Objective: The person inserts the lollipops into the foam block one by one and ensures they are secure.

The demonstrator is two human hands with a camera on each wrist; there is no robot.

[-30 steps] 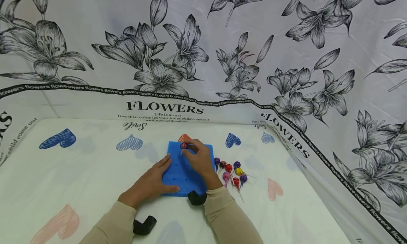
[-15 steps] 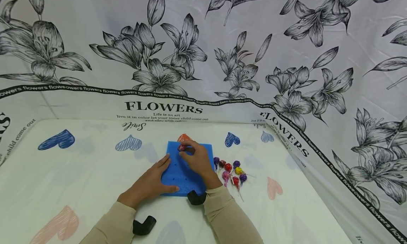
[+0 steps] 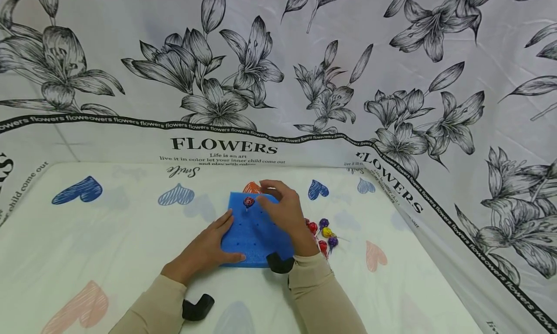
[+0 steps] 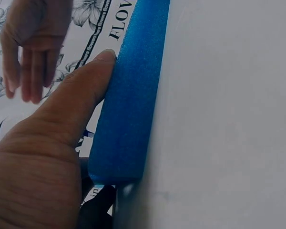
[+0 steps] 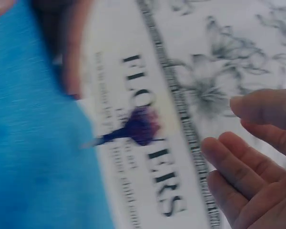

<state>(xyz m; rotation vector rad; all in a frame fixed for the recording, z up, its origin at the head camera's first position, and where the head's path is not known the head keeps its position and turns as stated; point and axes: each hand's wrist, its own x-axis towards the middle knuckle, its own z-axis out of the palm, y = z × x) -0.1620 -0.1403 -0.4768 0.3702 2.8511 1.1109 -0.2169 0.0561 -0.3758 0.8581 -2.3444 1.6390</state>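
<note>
A lollipop [image 3: 248, 202] in a dark red wrapper stands upright with its stick in a blue foam block [image 3: 261, 237], near the far left corner. In the right wrist view the same lollipop [image 5: 142, 128] appears blurred. My left hand [image 3: 209, 249] rests against the block's left and near edges, thumb and fingers fairly straight. The thumb lies along the block's side in the left wrist view. My right hand [image 3: 287, 215] hovers over the block's right side, fingers apart and loosely bent, holding nothing. Small holes dot the block's top; my right hand hides part of it.
Several wrapped lollipops [image 3: 327, 233] lie right of the block, partly behind my right hand and wrist. Black wrist mounts [image 3: 197, 308] protrude from both sleeves. A heart-printed white cloth [image 3: 143, 247] covers the table, and a flower-printed curtain [image 3: 322, 102] hangs behind it.
My right hand lowered the lollipop into the foam block and let it go. It has since moved to the right, off the lollipop. My left hand stayed put.
</note>
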